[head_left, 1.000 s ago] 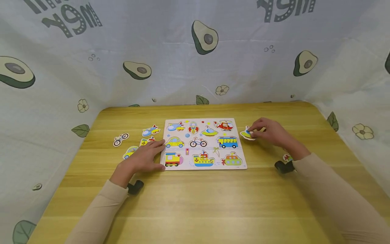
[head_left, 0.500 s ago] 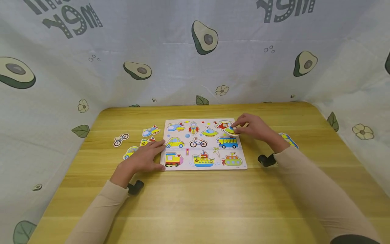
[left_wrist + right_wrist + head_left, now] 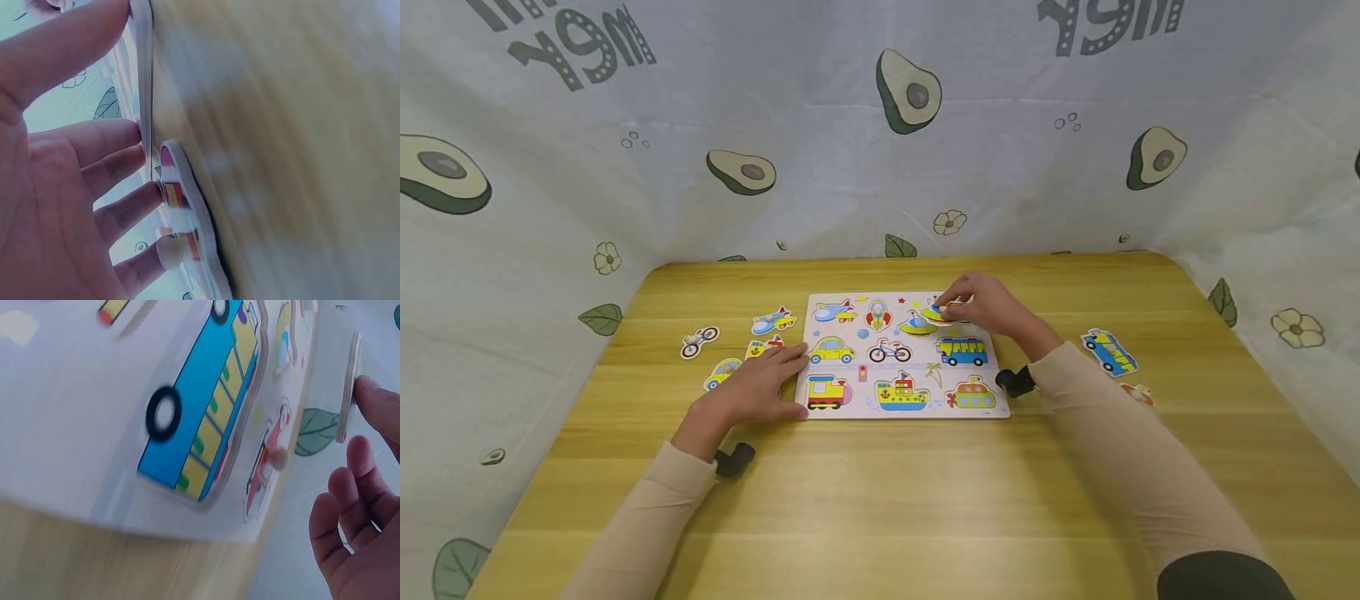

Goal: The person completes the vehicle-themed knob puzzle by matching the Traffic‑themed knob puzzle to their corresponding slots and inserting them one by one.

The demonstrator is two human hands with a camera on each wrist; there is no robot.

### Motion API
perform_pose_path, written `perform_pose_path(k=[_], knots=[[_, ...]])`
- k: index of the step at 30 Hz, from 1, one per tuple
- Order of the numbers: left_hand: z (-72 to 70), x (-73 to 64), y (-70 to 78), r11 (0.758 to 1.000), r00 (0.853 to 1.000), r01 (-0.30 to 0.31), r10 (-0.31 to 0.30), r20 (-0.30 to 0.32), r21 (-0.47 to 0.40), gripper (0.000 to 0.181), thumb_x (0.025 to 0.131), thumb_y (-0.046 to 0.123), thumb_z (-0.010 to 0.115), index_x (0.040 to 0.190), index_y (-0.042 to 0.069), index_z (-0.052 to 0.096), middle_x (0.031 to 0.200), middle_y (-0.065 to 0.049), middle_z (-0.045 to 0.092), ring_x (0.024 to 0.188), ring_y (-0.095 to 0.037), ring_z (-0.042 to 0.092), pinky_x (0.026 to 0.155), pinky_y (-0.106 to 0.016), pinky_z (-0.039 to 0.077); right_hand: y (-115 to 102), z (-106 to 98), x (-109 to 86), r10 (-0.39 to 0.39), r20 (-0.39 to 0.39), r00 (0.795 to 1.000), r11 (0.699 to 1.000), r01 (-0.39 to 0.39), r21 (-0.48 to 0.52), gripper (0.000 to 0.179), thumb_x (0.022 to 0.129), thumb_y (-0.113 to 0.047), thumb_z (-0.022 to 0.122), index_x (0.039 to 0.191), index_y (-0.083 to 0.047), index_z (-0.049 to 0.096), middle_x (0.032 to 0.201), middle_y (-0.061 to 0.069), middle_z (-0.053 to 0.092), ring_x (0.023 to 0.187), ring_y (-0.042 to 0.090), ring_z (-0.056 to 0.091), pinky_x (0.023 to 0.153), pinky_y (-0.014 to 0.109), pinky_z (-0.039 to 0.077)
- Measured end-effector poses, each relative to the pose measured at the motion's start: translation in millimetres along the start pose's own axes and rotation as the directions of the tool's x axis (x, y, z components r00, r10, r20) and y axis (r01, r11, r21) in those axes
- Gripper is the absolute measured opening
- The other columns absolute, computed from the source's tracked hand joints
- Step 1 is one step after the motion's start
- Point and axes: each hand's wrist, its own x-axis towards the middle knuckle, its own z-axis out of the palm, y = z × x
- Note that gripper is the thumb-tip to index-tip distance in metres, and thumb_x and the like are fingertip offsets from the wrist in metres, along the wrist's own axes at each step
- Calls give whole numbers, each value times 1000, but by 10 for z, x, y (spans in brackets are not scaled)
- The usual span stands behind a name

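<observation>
My left hand (image 3: 754, 388) rests at the left edge of a wooden puzzle board (image 3: 868, 425), fingers extended and touching it. In the left wrist view, a piece with red and yellow bits and a knob (image 3: 175, 251) lies by the outer fingers (image 3: 139, 269). My right hand (image 3: 988, 308) pinches a flying saucer piece (image 3: 934, 315) above the board's top right, just right of the printed saucer (image 3: 916, 326). The right wrist view shows this piece edge-on (image 3: 349, 394), raised off the board. A knob (image 3: 278, 459) stands on the helicopter (image 3: 259, 478) there.
Left of the board lie a bicycle piece (image 3: 700, 342), a plane piece (image 3: 773, 321), a yellow car piece (image 3: 722, 374) and a partly covered ship piece (image 3: 763, 346). A bus piece (image 3: 1109, 352) and a small red-edged piece (image 3: 1138, 392) lie right. Printed cloth (image 3: 835, 208) hangs behind the table.
My right hand has carried the flying saucer piece leftward from beside the board to over its top right, past the helicopter. The left hand stays put.
</observation>
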Motion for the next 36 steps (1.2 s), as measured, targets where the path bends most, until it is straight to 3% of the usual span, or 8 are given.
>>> perform_pose_path(k=[7,13,22,36], knots=[[2,-1,0,1000,1000,-3,3,0,-8,84,84,42,75,151,6,41,163,-11,32,149,-40,29,119,-59,30,-85,138,87,21,23,1000,998,-23,57,23,91,-16,72,111,-7,76,114,15,62,102,29,54,86,38,46],[-2,0,10,1000,1000,-2,2,4,-8,84,84,42,75,151,7,40,163,-10,31,149,-39,29,119,-58,30,-75,223,119,39,33,999,999,-40,35,23,92,-16,70,112,-9,76,114,13,61,94,25,51,78,32,42],[-7,-2,1,1000,1000,6,-6,6,-11,85,84,43,75,152,7,40,163,-9,31,150,-39,27,119,-59,29,-66,284,161,49,39,998,999,-50,6,23,92,-17,70,112,-9,76,108,12,59,92,25,51,77,32,43],[-18,-10,-5,1000,1000,13,-13,8,-8,84,84,43,75,152,8,39,164,-9,30,150,-39,26,119,-61,29,-89,347,177,12,40,999,999,-10,-54,22,92,-19,69,112,-11,77,111,14,65,103,27,53,87,41,43]])
